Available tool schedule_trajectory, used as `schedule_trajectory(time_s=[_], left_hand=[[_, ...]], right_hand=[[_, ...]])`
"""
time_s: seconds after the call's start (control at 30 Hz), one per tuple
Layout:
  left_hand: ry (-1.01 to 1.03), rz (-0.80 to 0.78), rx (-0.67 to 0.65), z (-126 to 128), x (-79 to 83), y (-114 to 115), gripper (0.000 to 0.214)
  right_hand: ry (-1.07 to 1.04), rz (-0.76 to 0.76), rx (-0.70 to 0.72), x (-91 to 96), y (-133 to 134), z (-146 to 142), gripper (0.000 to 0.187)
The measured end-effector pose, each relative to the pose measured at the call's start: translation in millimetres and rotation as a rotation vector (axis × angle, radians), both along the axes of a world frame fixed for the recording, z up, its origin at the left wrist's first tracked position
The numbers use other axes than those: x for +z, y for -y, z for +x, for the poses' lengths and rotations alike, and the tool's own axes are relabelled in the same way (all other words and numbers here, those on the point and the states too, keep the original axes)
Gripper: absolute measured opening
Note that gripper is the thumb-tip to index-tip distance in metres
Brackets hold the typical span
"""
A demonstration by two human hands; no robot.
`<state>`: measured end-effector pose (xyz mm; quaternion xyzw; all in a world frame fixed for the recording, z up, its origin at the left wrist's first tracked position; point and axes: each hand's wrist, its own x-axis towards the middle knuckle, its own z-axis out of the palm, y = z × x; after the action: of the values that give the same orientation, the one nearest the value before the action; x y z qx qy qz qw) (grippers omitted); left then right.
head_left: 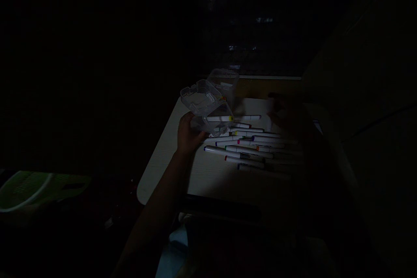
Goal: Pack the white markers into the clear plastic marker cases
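My left hand [187, 134] is wrapped round a clear plastic case [216, 128], which is tilted on its side with its lid [200, 97] swung up. A white marker with a yellow end [220, 118] lies within the case. To its right, several white markers with coloured ends [247, 150] are spread in a loose heap on the white table [208, 173]. Dim in shadow, my right hand [280, 110] hovers beyond the heap at the right. Its thumb and a finger show apart, and I see nothing between them.
Behind the case stands another clear plastic container [224, 80]. A dark bar-like shape [221, 207] runs along the table's near edge. At the lower left is a green object with a pale curved band [29, 189]. Most of the surroundings are too dark to make out.
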<state>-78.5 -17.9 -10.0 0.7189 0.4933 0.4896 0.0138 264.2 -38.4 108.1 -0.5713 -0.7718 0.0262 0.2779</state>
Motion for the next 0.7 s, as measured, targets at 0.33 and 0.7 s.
schedule_trajectory(time_s=[0.33, 0.7], left_hand=[[-0.02, 0.038, -0.03, 0, 2.9, 1, 0.075], [-0.029, 0.067, -0.018, -2, -2.7, -2, 0.074]], right_hand=[[-0.239, 0.142, 0.071, 33.3, 34, -13, 0.062], [-0.509, 0.38, 0.059, 32.9, 39, 5, 0.048]])
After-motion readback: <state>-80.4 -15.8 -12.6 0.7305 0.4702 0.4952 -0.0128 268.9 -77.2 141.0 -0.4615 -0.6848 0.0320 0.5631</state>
